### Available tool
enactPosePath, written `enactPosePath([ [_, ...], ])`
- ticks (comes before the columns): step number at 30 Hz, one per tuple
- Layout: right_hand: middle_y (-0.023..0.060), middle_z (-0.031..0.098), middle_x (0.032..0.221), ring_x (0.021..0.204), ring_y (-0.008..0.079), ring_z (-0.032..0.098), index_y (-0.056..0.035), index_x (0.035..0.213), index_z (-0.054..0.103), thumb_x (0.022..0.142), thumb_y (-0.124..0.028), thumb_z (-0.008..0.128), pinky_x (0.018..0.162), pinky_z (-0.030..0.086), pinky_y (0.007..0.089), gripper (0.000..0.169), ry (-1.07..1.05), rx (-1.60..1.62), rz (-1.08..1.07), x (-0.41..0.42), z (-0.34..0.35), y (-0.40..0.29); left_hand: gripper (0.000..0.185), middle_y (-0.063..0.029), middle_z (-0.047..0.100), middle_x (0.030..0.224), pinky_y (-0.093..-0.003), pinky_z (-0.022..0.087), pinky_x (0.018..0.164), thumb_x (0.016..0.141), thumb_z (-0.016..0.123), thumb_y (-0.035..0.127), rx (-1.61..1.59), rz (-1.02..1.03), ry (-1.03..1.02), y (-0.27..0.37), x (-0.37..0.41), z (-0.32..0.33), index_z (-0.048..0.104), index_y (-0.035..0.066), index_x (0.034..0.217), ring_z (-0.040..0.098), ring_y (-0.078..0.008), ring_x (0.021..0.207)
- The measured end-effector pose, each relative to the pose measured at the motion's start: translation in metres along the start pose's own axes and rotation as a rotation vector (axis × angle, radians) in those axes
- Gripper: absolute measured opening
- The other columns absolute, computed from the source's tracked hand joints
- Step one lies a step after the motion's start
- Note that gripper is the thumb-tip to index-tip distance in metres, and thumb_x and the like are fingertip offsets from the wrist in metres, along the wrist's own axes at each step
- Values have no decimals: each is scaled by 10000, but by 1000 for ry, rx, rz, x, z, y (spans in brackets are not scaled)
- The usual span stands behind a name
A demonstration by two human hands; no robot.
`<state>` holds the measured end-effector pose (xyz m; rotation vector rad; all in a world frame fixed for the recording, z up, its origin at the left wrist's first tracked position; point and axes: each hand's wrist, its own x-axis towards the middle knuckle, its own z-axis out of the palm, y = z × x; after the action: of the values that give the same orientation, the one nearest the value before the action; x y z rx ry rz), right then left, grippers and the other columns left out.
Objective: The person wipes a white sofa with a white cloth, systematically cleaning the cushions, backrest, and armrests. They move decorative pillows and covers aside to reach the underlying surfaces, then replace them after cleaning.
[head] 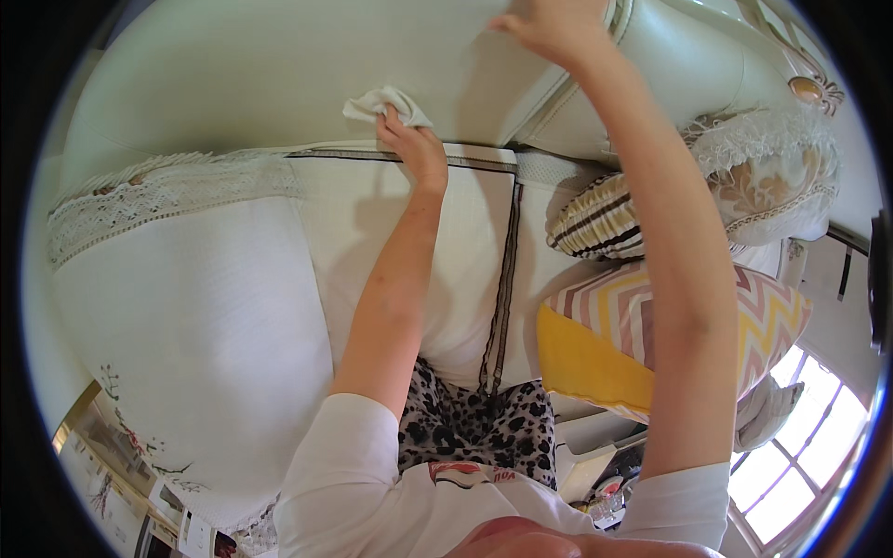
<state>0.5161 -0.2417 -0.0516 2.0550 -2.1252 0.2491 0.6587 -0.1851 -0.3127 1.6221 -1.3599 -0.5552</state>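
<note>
My left hand point(418, 150) holds a crumpled white cloth point(387, 104) in its fingers, against the pale leather backrest point(279, 84) of a sofa. Higher up, at the top of the view, my right hand point(561, 31) is over the backrest near a piped seam. The picture's edge cuts off part of that hand, so its fingers and whatever they hold are hidden. Below both arms spreads a cream seat cover point(404, 237) with dark trim bands. To its left lies a white cover point(202, 300) with a lace border and embroidered sprigs.
On the right sit a striped cushion point(600, 220), a yellow and zigzag-patterned cushion point(593, 356) and a fringed, floral cushion point(781, 174). Carved trim point(809, 87) edges the sofa at the upper right. Beyond is a bright barred window point(802, 446). Small items point(607, 499) stand behind me.
</note>
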Motion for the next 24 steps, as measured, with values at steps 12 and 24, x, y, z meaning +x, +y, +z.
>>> enactPosePath([
  [12, 211, 130, 1518, 1415, 377, 106, -29, 1402, 282, 495, -379, 873, 1046, 92, 713, 1138, -41, -332, 248, -47, 13, 73, 411, -222, 490, 1088, -445, 411, 873, 704, 513, -145, 76, 96, -424, -21, -78, 45, 482, -16, 1093, 470, -407, 1026],
  [24, 132, 190, 1528, 1422, 351, 124, -140, 1449, 289, 717, -379, 666, 980, 36, 775, 857, 252, -237, 77, -47, 52, 114, 441, -71, 572, 1203, -399, 429, 862, 705, 592, 11, 12, 1129, -242, 205, 66, 4, 646, 119, 1129, 519, -264, 1136],
])
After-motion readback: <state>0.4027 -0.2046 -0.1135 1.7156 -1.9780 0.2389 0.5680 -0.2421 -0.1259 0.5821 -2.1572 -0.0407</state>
